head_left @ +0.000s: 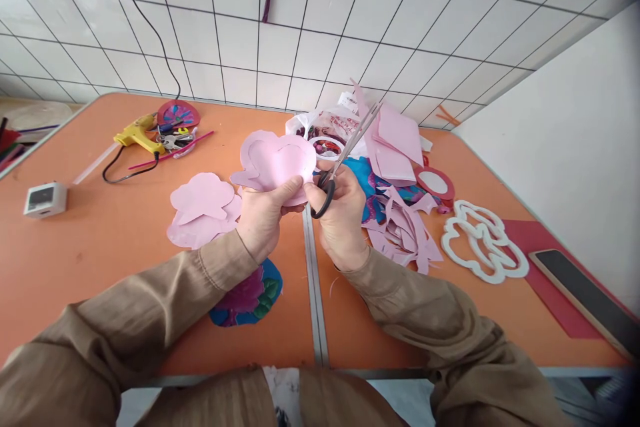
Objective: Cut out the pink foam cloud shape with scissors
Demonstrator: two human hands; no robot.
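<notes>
My left hand (pixel 264 217) pinches the lower edge of a pink flower-shaped foam cutout (pixel 277 160) and holds it up over the orange table (pixel 100 240). My right hand (pixel 341 210) grips black-handled scissors (pixel 345 157), whose blades point up and to the right, close together, beside the cutout's right edge. Two more pink flower cutouts (pixel 203 208) lie flat on the table just left of my left hand. A colourful floral piece (pixel 247 297) lies under my left forearm.
Pink foam scraps (pixel 403 227) and sheets (pixel 395 137) are piled to the right, with a white flower stencil (pixel 483 240), a red round frame (pixel 434 183) and a dark phone (pixel 587 297). A yellow glue gun (pixel 136 137) and a small white box (pixel 45 199) sit at the left.
</notes>
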